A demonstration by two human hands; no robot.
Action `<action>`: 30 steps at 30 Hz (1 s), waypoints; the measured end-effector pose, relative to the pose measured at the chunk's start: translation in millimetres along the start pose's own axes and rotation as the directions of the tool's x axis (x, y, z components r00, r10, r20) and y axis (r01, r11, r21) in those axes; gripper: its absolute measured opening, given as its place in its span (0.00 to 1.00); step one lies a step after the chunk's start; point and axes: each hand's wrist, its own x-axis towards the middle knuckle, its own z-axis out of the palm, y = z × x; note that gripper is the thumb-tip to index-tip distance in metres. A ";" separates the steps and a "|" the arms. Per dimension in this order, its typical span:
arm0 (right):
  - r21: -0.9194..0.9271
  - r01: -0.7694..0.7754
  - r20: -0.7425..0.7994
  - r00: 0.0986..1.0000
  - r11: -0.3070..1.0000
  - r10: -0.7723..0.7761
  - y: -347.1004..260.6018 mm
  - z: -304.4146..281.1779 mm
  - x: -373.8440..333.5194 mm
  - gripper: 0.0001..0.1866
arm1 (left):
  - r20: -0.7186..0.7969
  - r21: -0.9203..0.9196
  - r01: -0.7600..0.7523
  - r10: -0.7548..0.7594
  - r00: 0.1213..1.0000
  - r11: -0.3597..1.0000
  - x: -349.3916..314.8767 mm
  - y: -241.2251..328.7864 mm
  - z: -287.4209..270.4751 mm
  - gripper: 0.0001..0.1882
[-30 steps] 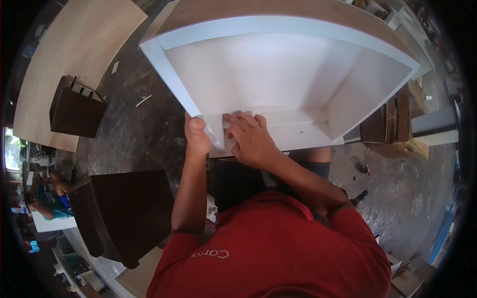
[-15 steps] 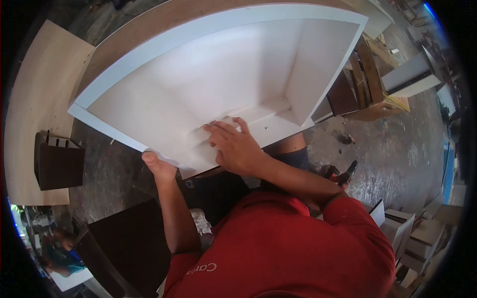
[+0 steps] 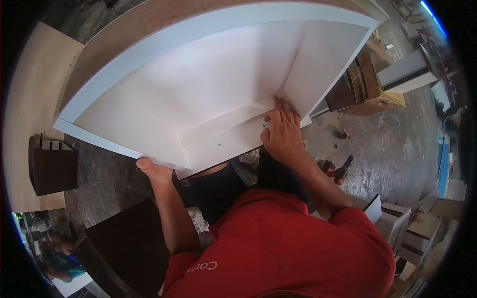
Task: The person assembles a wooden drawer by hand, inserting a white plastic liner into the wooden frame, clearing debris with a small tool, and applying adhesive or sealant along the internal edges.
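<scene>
An open white box, drawer-like (image 3: 208, 94), lies across my front with its hollow facing me. Along its near side runs a narrow white panel (image 3: 238, 133) with small round fittings in it. My left hand (image 3: 156, 171) is closed round the near left edge, its thumb on top and the other fingers hidden beneath. Inside the near right corner, my right hand (image 3: 285, 134) rests with its fingers stretched out against the panel and the side wall. Nothing shows held in it.
A red and black power tool (image 3: 340, 170) lies on the floor to the right. Behind it is a cardboard box (image 3: 382, 102). A dark brown panel (image 3: 129, 248) stands at lower left, and a small dark organiser (image 3: 53, 166) at far left. White cabinet parts (image 3: 395, 223) stand at lower right.
My right hand has slid along the panel from the middle into the right corner, its fingers straightening. The box has shifted slightly in view; my left hand keeps its hold.
</scene>
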 end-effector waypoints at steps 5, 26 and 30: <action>-0.088 0.059 0.043 0.998 0.994 -0.056 -9.3 1.2 2.3 0.13 | -0.038 0.018 -0.024 0.025 0.999 1.000 -1.3 5.6 10.6 0.43; 0.052 0.210 0.253 0.943 0.976 -0.216 -88.4 6.5 -9.4 0.37 | 0.002 0.118 -0.105 0.106 0.994 0.987 -0.1 8.3 10.2 0.40; 0.062 0.241 0.269 0.930 0.969 -0.249 -105.3 18.0 -8.0 0.36 | -0.050 0.174 -0.074 0.084 0.995 0.982 -1.0 7.7 12.6 0.44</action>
